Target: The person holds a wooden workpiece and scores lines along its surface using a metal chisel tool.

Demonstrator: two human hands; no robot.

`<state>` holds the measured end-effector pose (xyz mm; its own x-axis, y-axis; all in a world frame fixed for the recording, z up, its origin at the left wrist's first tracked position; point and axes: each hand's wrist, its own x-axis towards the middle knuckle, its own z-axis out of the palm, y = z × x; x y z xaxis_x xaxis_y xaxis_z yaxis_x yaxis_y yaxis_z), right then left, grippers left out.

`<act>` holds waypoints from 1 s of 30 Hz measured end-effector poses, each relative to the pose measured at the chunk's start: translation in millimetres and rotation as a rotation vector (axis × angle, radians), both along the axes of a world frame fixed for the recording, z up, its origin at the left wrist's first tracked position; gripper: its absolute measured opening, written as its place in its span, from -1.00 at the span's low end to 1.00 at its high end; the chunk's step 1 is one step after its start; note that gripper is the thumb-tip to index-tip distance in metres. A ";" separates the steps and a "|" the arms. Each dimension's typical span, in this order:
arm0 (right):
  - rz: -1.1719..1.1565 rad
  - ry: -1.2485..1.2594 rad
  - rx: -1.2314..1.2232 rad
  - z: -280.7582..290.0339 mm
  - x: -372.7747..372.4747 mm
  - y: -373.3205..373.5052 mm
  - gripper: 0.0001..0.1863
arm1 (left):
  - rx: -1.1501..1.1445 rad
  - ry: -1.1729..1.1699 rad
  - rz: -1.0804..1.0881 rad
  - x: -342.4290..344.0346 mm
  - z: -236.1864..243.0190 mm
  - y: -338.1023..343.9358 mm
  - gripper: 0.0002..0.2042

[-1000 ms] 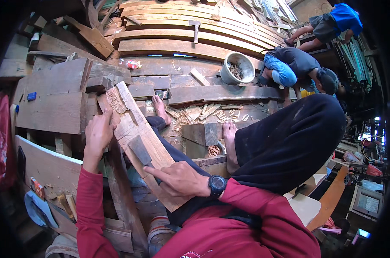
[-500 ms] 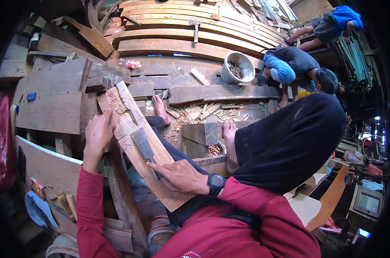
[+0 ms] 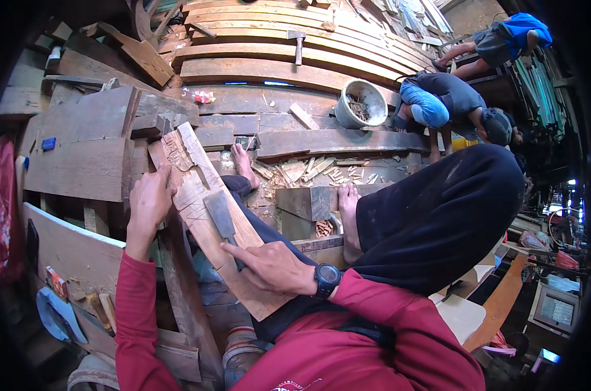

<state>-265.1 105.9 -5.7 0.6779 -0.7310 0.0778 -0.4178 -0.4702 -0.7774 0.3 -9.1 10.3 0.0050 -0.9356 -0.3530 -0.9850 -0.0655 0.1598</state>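
A pale wooden board [image 3: 204, 182] with a rough carved notch at its far end lies slanted over my lap. My left hand [image 3: 151, 202] holds its left edge, index finger stretched toward the notch. A broad flat steel chisel blade [image 3: 218, 214] rests on the board's face. My right hand [image 3: 272, 266] is curled around the tool's lower part, which it mostly hides, with the index finger extended along it at the base of the blade.
Stacked planks [image 3: 256, 72] with a hammer-like tool [image 3: 298, 45], a bucket [image 3: 360, 104], wood offcuts [image 3: 308, 169] and a timber block [image 3: 302, 202] lie ahead. A crouching co-worker [image 3: 451, 98] and another person [image 3: 510, 36] are at right. Boards [image 3: 80, 150] stand at left.
The blade has slid slightly away from me and rightward along the board, with my right fingertip shifting a little with it. My left hand looks the same. The co-workers moved slightly.
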 end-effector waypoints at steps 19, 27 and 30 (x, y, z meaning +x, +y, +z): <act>0.004 -0.076 -0.061 14.8 -1.5 -3.7 -0.33 | -0.017 0.008 -0.002 0.9 -1.4 1.6 -0.57; 0.042 -0.015 -0.018 18.2 -0.6 -4.2 -0.31 | -0.046 0.018 -0.008 1.1 -2.8 1.5 -0.57; 0.006 -0.090 -0.028 19.0 0.8 -4.9 -0.31 | -0.027 0.015 0.003 1.0 -0.3 1.8 -0.58</act>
<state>-264.2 101.0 13.4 0.6719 -0.7234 0.1589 -0.3434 -0.4943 -0.7986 1.3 -7.3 10.1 0.0027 -0.9448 -0.3275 -0.9823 -0.0638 0.1762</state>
